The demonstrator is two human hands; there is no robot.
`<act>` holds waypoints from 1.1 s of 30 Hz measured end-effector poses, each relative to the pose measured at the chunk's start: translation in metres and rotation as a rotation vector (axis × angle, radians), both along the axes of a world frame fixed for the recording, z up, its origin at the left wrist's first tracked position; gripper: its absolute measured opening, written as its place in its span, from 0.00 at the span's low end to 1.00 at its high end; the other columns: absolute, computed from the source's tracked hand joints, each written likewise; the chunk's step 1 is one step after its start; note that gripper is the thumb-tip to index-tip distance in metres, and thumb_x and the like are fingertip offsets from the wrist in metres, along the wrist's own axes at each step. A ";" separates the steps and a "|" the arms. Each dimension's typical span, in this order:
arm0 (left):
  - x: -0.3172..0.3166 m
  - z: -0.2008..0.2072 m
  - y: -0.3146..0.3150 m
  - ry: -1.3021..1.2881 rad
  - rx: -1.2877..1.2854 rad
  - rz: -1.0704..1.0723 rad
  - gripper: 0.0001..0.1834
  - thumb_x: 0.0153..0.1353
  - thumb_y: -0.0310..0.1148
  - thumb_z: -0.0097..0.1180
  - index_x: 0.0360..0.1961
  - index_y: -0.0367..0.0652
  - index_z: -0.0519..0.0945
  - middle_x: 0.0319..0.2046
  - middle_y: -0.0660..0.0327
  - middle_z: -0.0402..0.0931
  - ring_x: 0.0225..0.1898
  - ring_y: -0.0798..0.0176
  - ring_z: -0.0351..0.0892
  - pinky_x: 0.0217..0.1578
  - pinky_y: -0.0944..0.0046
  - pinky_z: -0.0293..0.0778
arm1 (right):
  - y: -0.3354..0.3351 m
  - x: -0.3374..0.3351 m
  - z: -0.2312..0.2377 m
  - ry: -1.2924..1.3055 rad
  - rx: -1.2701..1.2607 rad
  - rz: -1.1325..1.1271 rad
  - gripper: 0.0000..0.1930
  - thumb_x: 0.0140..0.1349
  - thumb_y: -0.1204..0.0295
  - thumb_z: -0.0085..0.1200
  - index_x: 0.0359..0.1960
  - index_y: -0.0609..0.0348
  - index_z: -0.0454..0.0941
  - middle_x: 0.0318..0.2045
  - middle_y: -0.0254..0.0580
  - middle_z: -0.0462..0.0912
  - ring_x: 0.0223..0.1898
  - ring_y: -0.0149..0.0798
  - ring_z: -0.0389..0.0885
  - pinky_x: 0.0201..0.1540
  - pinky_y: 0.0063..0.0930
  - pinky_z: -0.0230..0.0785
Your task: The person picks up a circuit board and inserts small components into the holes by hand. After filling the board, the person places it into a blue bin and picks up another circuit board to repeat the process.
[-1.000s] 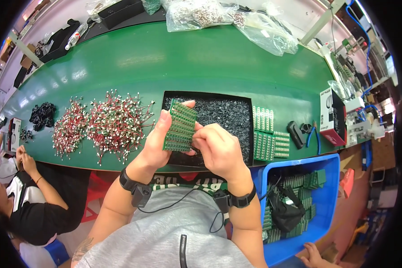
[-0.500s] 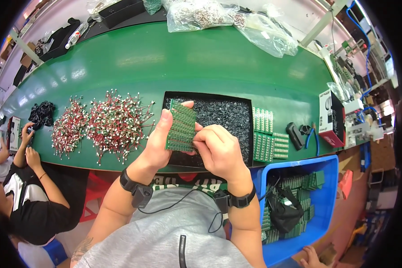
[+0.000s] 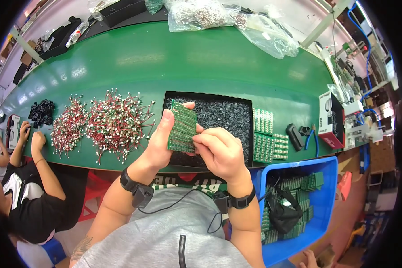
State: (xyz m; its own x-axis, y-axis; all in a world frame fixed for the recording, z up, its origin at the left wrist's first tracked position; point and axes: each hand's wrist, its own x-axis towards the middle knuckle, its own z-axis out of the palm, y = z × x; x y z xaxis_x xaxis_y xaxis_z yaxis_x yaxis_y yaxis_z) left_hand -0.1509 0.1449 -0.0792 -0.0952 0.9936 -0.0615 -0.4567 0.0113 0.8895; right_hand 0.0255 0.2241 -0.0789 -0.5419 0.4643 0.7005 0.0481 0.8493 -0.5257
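My left hand grips a green circuit board panel by its left side, the thumb along the edge and fingertips showing behind the far corner. Rows of small parts or holes cover the panel's face, which is tilted toward me. At the panel's lower right edge my right hand is closed in a pinch, fingertips against or very near the board. Whatever sits between those fingertips is too small or hidden to make out. Beneath both hands lies a shallow black tray filled with small dark pieces.
Left of the tray lie two heaps of red-wired connectors and a black pile. Finished-looking board panels, a black case and blue-handled pliers lie right. A blue bin holds more boards. A co-worker's hand is at left.
The panel has shifted slightly right and its face turned a little more into view. My right fingertips remain at its edge. The co-worker's nearer hand has moved up and to the right.
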 end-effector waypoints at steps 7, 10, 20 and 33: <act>0.000 -0.005 0.001 0.028 0.035 -0.023 0.43 0.81 0.68 0.29 0.80 0.44 0.61 0.50 0.55 0.83 0.45 0.61 0.87 0.41 0.61 0.85 | 0.000 0.000 0.001 -0.018 -0.014 0.027 0.08 0.58 0.82 0.71 0.38 0.61 0.86 0.34 0.44 0.86 0.31 0.44 0.88 0.32 0.33 0.81; -0.001 -0.005 0.001 0.056 0.018 -0.016 0.43 0.82 0.68 0.29 0.80 0.44 0.61 0.50 0.55 0.83 0.44 0.61 0.87 0.41 0.61 0.85 | 0.000 0.002 0.000 -0.048 -0.052 0.028 0.06 0.60 0.81 0.70 0.37 0.61 0.85 0.33 0.43 0.86 0.30 0.44 0.87 0.31 0.33 0.80; 0.001 -0.001 0.001 0.029 0.014 0.013 0.44 0.81 0.69 0.29 0.80 0.44 0.62 0.50 0.55 0.83 0.45 0.61 0.86 0.41 0.60 0.85 | -0.002 0.000 0.001 -0.008 -0.116 -0.009 0.06 0.59 0.81 0.70 0.36 0.61 0.84 0.31 0.43 0.85 0.28 0.44 0.85 0.30 0.33 0.79; 0.002 -0.004 0.001 -0.008 0.020 -0.015 0.44 0.82 0.68 0.31 0.80 0.42 0.62 0.50 0.55 0.83 0.44 0.62 0.85 0.41 0.62 0.84 | -0.001 0.003 -0.001 0.005 -0.119 0.015 0.06 0.60 0.81 0.69 0.35 0.61 0.84 0.32 0.44 0.86 0.30 0.46 0.86 0.31 0.35 0.79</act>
State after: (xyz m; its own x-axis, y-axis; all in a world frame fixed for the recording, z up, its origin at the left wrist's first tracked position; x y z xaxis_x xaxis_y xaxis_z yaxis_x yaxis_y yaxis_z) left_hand -0.1493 0.1459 -0.0835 -0.0803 0.9959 -0.0425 -0.4638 0.0004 0.8860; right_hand 0.0286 0.2235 -0.0802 -0.5459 0.5363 0.6437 0.0327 0.7814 -0.6232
